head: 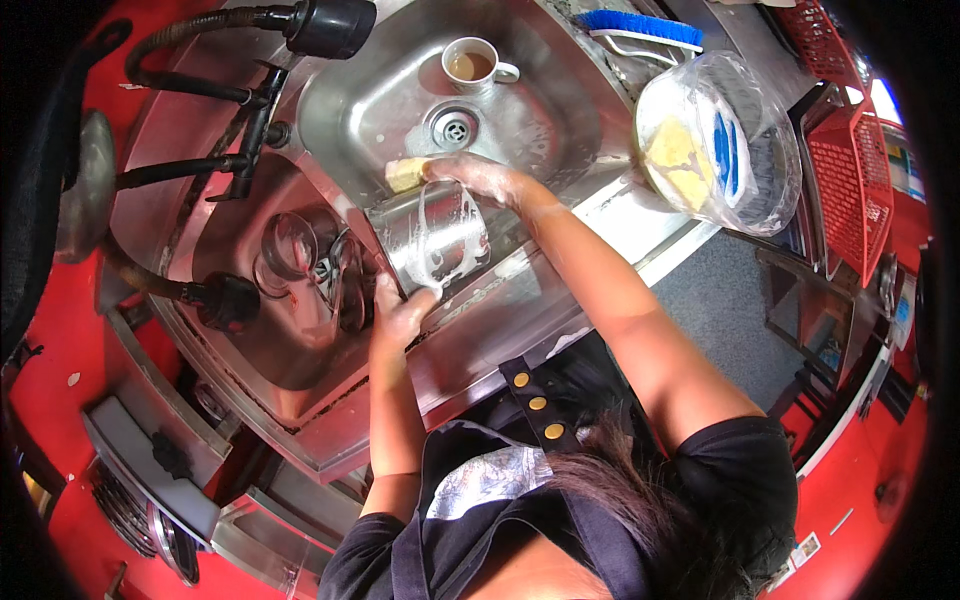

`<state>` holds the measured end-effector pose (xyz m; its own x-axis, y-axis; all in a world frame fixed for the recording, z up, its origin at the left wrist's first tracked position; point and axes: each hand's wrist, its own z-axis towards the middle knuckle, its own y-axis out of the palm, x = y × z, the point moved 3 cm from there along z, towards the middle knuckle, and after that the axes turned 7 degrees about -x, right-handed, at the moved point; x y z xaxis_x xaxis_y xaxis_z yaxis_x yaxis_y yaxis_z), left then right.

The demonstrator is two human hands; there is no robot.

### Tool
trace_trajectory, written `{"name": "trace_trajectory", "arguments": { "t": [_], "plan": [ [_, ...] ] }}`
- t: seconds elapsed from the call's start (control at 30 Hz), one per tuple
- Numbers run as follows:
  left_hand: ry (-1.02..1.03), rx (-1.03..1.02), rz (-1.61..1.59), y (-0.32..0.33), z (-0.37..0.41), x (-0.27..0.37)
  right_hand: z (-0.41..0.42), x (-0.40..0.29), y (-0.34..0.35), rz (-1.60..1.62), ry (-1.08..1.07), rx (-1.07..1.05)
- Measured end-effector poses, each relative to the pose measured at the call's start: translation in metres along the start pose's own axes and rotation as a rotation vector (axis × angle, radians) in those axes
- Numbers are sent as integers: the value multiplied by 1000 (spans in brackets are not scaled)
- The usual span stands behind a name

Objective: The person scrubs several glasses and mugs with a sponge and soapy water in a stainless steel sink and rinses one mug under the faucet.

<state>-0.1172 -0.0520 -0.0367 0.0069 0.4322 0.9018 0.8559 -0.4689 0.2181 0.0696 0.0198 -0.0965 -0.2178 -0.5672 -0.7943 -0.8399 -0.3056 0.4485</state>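
Note:
A soapy cylindrical stainless steel pot (439, 232) lies tilted over the near edge of the right sink basin (375, 97), with white suds streaking its side. My left hand (397, 311) holds it at the lower left edge, thumb against the sudsy wall. Covered in foam, my right hand (484, 176) grips a pale yellow sponge (406, 174) at the pot's far side. Beyond it, a white mug (471, 84) with brown liquid stands in the basin near the drain (455, 129). The pot's inside is hidden.
Glassware and metal utensils (300, 255) lie in the left basin (247, 352). Black spray heads (330, 28) on hoses hang at the left. To the right are a plastic-lined tub (780, 187) with a yellow sponge, a blue-bristled brush (637, 26) and a red basket (847, 165).

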Motion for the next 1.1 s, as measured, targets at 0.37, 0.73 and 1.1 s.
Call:
{"name": "trace_trajectory", "arguments": {
  "t": [0.37,0.73,1.1],
  "plan": [
    [13,57,-115,15,5,37,-49,-12,26,98,-340,-48],
    [-69,44,-45,14,-4,27,-52,-87,75,-1014,-200,3],
    [565,202,-379,36,47,54,-19,-40,57,1295,-391,21]
  ]
}}
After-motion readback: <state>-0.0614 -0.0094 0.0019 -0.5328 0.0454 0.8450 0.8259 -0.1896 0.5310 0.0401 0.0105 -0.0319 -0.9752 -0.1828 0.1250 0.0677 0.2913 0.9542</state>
